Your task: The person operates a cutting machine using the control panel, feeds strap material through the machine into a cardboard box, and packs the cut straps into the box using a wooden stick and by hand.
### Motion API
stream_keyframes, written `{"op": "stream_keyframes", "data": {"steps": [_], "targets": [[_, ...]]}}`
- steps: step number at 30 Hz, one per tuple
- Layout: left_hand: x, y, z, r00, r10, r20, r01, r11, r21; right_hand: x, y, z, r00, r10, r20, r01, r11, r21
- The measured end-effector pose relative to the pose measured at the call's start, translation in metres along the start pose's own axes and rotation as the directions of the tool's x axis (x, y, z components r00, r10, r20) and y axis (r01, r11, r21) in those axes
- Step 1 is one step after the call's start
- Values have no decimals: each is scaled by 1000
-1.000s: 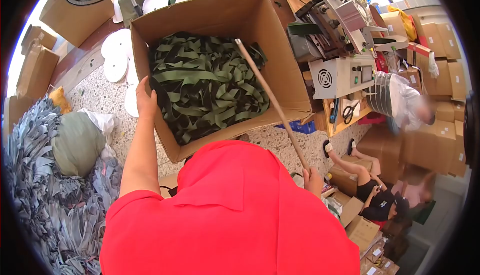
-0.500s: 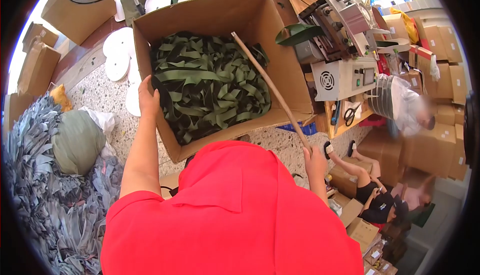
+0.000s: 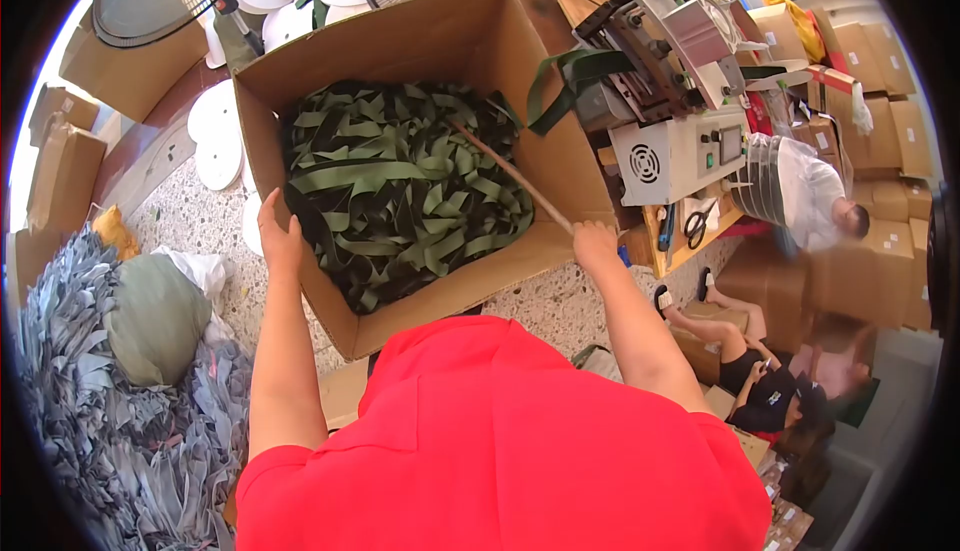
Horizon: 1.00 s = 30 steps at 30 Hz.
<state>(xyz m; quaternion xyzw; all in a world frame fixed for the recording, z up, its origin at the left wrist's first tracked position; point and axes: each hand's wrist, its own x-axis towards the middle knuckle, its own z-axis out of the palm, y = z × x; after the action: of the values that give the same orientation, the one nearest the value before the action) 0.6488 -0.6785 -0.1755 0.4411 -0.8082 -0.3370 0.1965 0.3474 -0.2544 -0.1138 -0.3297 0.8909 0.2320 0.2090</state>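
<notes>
A large cardboard box (image 3: pixel 555 121) holds a tangled heap of dark green fabric strips (image 3: pixel 400 186). My right hand (image 3: pixel 597 247), closed around the near end of a wooden stick (image 3: pixel 520 179), is over the box's near right edge. The stick slants down to the left, and its far tip is in among the strips. At the left wall of the box is my left hand (image 3: pixel 281 241), touching its edge with fingers stretched and thumb apart.
A machine with a grey control box (image 3: pixel 665 156) stands right of the carton, with black scissors (image 3: pixel 698 224) on the wooden bench. Grey-blue fabric scraps (image 3: pixel 90 401) are piled at left. Fans and white discs (image 3: pixel 215 136) lie beyond. Two people sit at right among stacked cartons.
My right hand has moved forward and up to the box edge, pushing the stick's tip down into the strips. My left hand stays by the left wall.
</notes>
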Motion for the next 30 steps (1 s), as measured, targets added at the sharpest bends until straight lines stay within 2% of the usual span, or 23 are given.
{"op": "stream_keyframes", "data": {"steps": [1,2,4,6,7,9,11,13,15,17,20,21,22,23,24,25,26,27,29,30], "targets": [[0,-1,0,1000,-4,2,4,1000,-10,4,1,-1,1000,-6,30,6,1000,-8],[-2,10,-2,998,-10,-54,19,986,166,8,2,-2,998,-9,58,10,1000,-14],[-8,40,-2,986,19,-166,66,869,490,14,4,-6,996,5,87,-5,1000,-6],[1,70,1,967,228,-115,-172,913,369,13,2,-10,994,50,93,-52,998,22],[4,84,8,940,327,-95,-286,910,300,8,2,-11,998,56,31,-57,998,35],[30,122,41,884,463,57,-467,877,112,-8,0,-21,993,68,-100,-62,997,53],[57,161,91,849,509,143,-494,860,-127,-31,-4,-36,969,72,-236,-30,984,176],[83,205,142,786,581,209,-529,808,-260,-60,-7,-38,934,91,-344,5,963,269],[103,250,187,727,641,245,-568,763,-309,-95,-10,-27,894,118,-433,37,942,333],[118,287,223,732,629,262,-557,774,-301,-132,-15,-9,872,189,-453,-8,929,371],[129,331,263,690,653,312,-589,757,-281,-192,-26,35,906,363,-216,-222,844,487],[133,335,283,624,749,223,-635,652,-415,-213,-33,54,907,408,-103,-309,813,494],[133,335,301,608,771,189,-648,619,-444,-230,-38,68,884,467,3,-407,767,496],[131,340,310,603,772,199,-609,607,-511,-247,-46,74,862,503,52,-457,730,509],[119,355,291,636,652,413,-371,728,-577,-261,-56,80,845,525,99,-492,694,526],[120,346,314,634,730,257,-460,622,-634,-274,-68,97,835,545,70,-503,705,500],[131,336,337,610,759,228,-445,566,-694,-281,-77,113,834,549,43,-502,726,470],[136,321,356,670,713,205,-480,627,-614,-285,-83,122,834,542,101,-519,711,474],[124,322,337,705,580,408,-300,765,-570,-286,-93,139,849,483,215,-522,700,487],[129,307,347,672,634,383,-381,739,-556,-287,-95,148,887,449,110,-434,726,533]]}}
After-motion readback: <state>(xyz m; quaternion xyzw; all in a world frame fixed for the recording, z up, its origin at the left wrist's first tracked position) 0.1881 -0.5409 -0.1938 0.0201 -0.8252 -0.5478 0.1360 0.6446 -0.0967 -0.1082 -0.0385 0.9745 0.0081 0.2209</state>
